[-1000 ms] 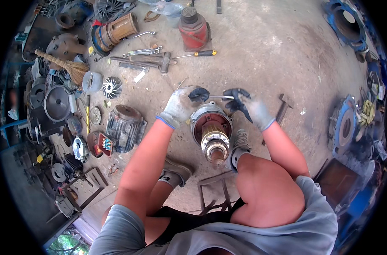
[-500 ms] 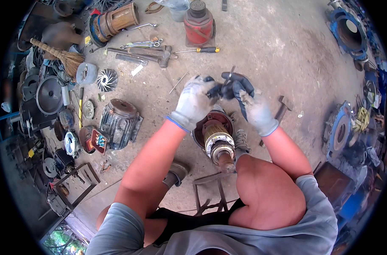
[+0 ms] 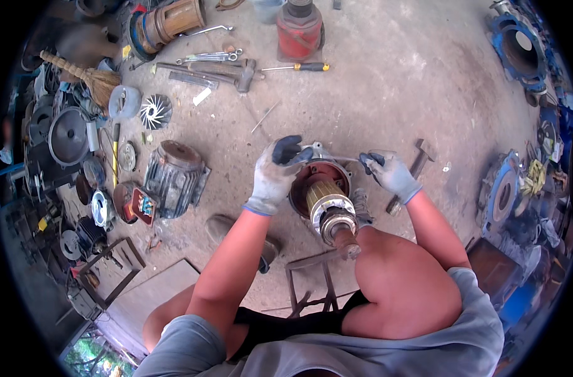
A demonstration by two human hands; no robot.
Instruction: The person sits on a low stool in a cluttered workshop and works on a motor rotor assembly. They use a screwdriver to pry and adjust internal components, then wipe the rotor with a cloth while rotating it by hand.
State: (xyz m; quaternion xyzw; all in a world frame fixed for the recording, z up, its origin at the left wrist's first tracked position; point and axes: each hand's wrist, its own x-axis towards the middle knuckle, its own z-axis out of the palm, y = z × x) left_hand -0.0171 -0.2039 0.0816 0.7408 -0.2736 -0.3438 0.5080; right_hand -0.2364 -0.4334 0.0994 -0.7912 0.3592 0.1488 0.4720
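My left hand (image 3: 275, 174), in a grey-white glove with dark fingertips, is beside the left edge of a round motor end cover (image 3: 341, 178). Its fingers are curled but apart, with nothing visible in them. In the same kind of glove, my right hand (image 3: 392, 174) pinches a thin metal rod (image 3: 344, 158), which points left across the cover's far edge; blur hides its exact kind. A motor rotor (image 3: 327, 200) stands tilted in the reddish inside of the cover, its bearing (image 3: 338, 224) and shaft end (image 3: 347, 244) toward my knees.
Right of my right hand lies a hammer (image 3: 419, 164). Farther off are a screwdriver (image 3: 305, 66), another hammer (image 3: 245, 76), wrenches (image 3: 209, 56) and a red bottle jack (image 3: 299, 39). A finned motor housing (image 3: 175, 182) and a fan wheel (image 3: 155, 112) stand left.
My hands were close together above the cover's far side. They have moved apart and nearer to me, the left to the cover's left side, the right to its right with the rod.
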